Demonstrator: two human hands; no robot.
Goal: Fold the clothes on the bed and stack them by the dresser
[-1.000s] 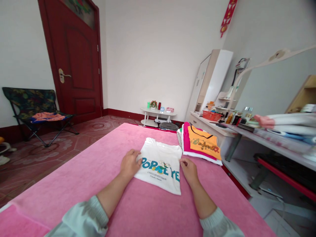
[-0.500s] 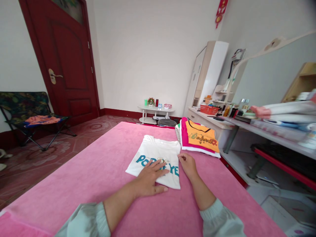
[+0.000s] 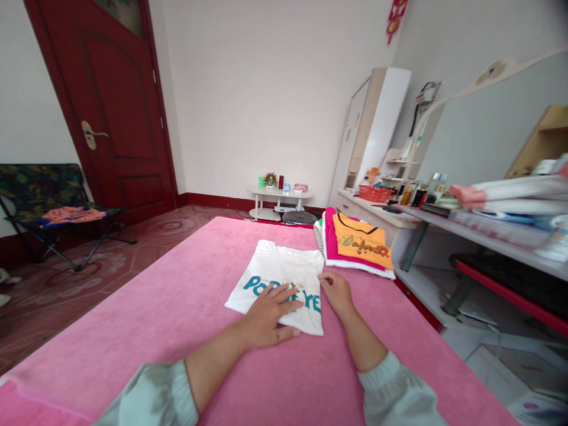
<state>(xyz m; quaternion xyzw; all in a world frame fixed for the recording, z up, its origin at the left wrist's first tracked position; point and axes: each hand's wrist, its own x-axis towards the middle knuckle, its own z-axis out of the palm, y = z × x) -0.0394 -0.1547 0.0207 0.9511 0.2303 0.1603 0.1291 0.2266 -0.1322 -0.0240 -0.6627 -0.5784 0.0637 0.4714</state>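
Observation:
A white T-shirt (image 3: 288, 260) with teal lettering lies folded on the pink bed cover (image 3: 177, 284). My left hand (image 3: 268, 316) rests spread on the lower front of the shirt, with the thumb near its bottom edge. At the shirt's right edge is my right hand (image 3: 336, 291), its fingers pinched together on the fabric edge. Beyond it, at the back right of the bed, sits a stack of folded clothes (image 3: 361, 241) with an orange top uppermost.
A dressing table (image 3: 394, 218) with bottles and a red basket (image 3: 375, 193) stands to the right. At the far wall is a small white table (image 3: 280, 193). A folding chair (image 3: 48, 195) holding cloth stands left, near a red door (image 3: 119, 106).
The camera view has shifted slightly. Both hands keep nearly the same places on the shirt, and the shirt looks unchanged.

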